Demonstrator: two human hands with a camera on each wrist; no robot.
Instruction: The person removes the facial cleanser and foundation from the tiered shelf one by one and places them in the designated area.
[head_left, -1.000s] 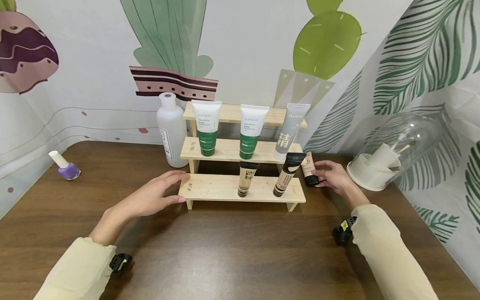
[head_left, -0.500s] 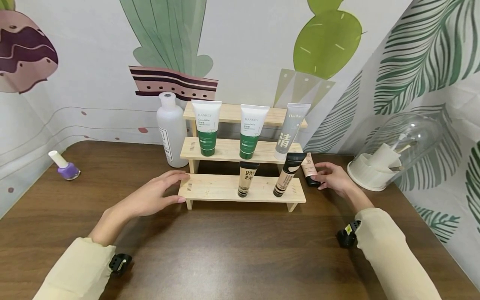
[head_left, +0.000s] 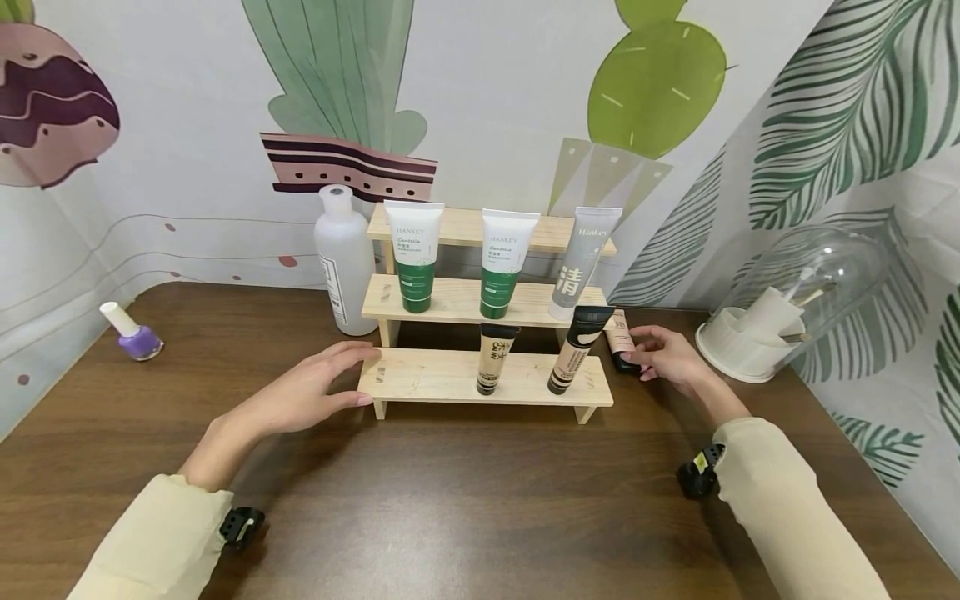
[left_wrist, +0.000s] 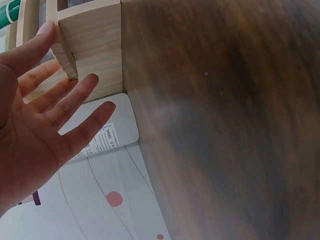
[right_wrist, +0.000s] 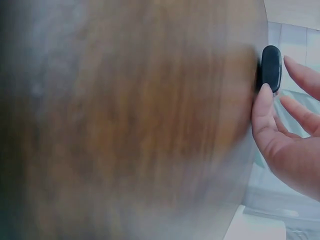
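A three-step wooden rack (head_left: 420,377) stands on the brown table. My left hand (head_left: 311,390) touches the left end of its lowest step, thumb toward the front corner and index finger toward the back. In the left wrist view those fingers (left_wrist: 82,132) are fairly straight and spread. At the rack's right side, a pinkish BB cream tube (head_left: 619,332) leans back, black cap toward me. My right hand (head_left: 671,358) pinches it at the cap (right_wrist: 271,69), thumb on one side and fingers on the other. Two foundation tubes, a cream one (head_left: 492,362) and a black-capped one (head_left: 572,358), stand on the lowest step.
The middle step holds two green-and-white tubes (head_left: 416,250) (head_left: 504,258) and a grey tube (head_left: 581,267). Behind its left end stands a white bottle (head_left: 345,267). A purple nail polish bottle (head_left: 138,340) lies far left. At right, a clear dome (head_left: 840,258) leans over a white holder (head_left: 738,346).
My right hand has shifted slightly toward me and right, and the BB cream tube has turned a little so its lettering shows more. My left hand stays at the rack.
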